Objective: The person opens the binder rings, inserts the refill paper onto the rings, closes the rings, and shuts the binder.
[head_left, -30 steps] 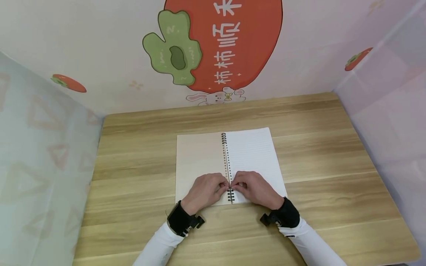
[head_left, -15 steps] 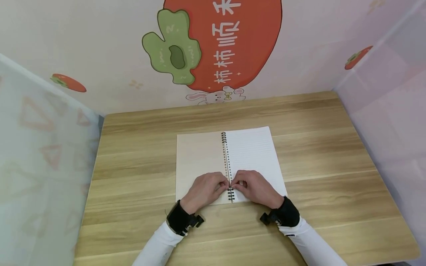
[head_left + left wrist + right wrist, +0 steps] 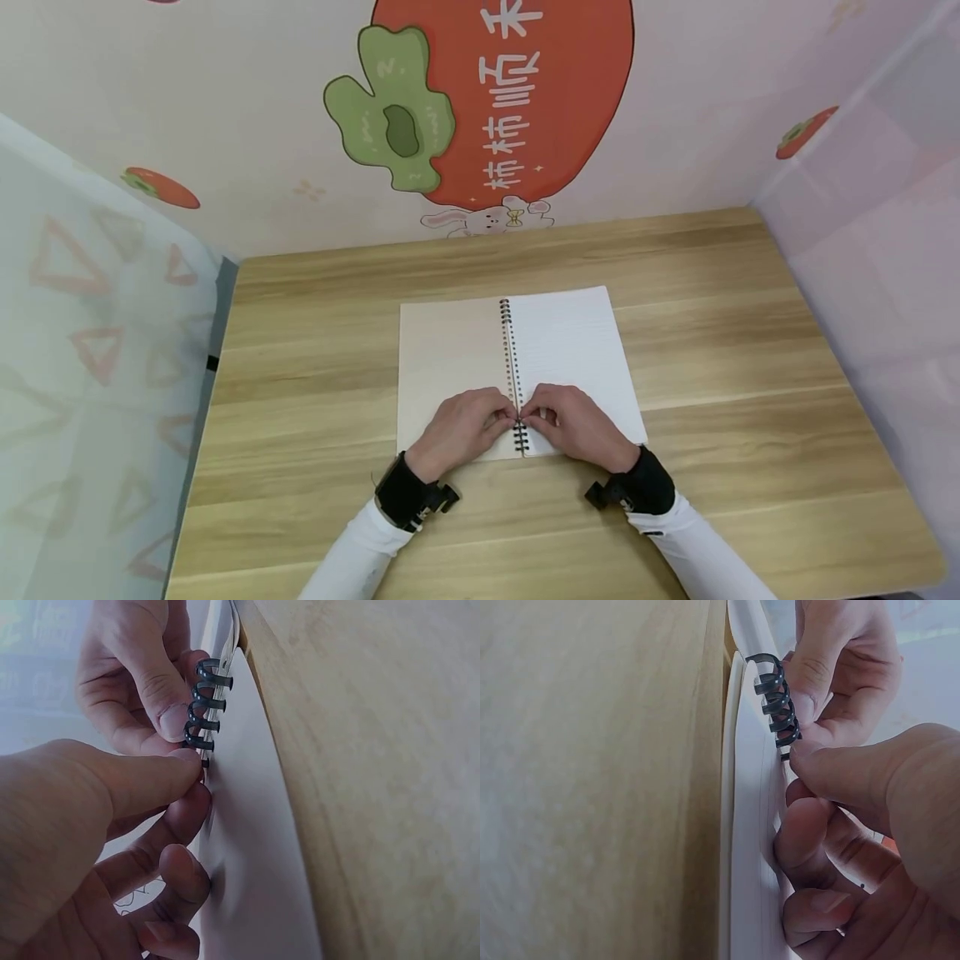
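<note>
A ring-bound notebook lies spread on the table, plain beige on the left and white lined paper on the right. Black rings join its halves at the top and bottom of the spine; between them, rows of punched holes show. My left hand and right hand meet over the lower spine, thumbs and index fingers pinching one binder ring from either side. Close up in the left wrist view, several looped rings stand just beyond the fingertips. The pinched ring is mostly hidden by the fingers.
The wooden table extends around the notebook on every side. A printed wall rises behind its far edge, and pale fabric panels stand at both sides. Black straps with small cameras sit on both wrists.
Both hands stay at the same spot on the spine, with no clear finger movement. The left fabric panel has shifted leftward, baring more of the table's left edge.
</note>
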Demonstrator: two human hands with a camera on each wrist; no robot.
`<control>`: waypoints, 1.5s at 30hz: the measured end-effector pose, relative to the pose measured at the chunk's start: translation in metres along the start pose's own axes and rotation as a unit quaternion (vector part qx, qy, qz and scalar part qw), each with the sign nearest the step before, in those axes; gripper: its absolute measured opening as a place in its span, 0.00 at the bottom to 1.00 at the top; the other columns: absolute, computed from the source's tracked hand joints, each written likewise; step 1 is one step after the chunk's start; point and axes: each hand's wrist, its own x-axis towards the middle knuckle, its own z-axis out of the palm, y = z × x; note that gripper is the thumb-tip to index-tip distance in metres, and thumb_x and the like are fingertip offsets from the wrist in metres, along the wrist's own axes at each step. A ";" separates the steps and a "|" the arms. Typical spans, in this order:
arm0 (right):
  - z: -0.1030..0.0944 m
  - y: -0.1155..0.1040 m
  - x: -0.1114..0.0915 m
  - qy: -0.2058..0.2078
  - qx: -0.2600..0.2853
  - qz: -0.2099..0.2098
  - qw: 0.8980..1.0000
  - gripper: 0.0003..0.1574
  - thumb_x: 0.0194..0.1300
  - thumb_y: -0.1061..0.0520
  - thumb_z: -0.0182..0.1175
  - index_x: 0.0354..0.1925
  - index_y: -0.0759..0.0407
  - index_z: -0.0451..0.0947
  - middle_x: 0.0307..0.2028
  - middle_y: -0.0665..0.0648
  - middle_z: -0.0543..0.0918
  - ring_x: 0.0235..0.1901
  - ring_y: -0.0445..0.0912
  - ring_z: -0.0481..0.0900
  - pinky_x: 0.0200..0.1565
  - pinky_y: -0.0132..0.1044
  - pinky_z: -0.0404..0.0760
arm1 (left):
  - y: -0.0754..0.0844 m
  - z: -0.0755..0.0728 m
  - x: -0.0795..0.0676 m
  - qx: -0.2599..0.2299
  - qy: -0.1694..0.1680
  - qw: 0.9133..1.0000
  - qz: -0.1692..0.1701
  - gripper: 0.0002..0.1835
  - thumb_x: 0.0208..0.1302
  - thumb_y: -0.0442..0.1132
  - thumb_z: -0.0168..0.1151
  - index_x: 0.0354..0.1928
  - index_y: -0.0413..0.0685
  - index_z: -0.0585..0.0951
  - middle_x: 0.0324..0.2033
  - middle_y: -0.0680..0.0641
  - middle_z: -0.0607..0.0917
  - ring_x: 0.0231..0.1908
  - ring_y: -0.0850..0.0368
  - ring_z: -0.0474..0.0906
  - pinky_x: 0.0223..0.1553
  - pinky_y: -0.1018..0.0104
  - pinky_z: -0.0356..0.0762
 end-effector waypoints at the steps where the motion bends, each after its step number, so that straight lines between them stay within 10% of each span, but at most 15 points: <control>1: 0.000 0.000 0.000 0.001 0.003 -0.001 1.000 0.05 0.69 0.56 0.67 0.40 0.47 0.88 0.35 0.40 0.83 0.28 0.33 0.74 0.32 0.31 0.77 | 0.000 0.000 0.000 0.001 0.000 1.000 0.000 0.03 0.69 0.45 0.67 0.39 0.61 0.88 0.36 0.63 0.86 0.36 0.69 0.79 0.37 0.68 0.79; 45: 0.003 -0.006 -0.028 -0.040 0.032 0.003 0.999 0.05 0.67 0.57 0.68 0.38 0.44 0.86 0.29 0.38 0.79 0.24 0.33 0.72 0.29 0.29 0.75 | 0.014 0.015 -0.027 -0.040 -0.002 0.999 -0.016 0.02 0.64 0.48 0.71 0.34 0.62 0.87 0.34 0.68 0.84 0.35 0.71 0.77 0.36 0.72 0.76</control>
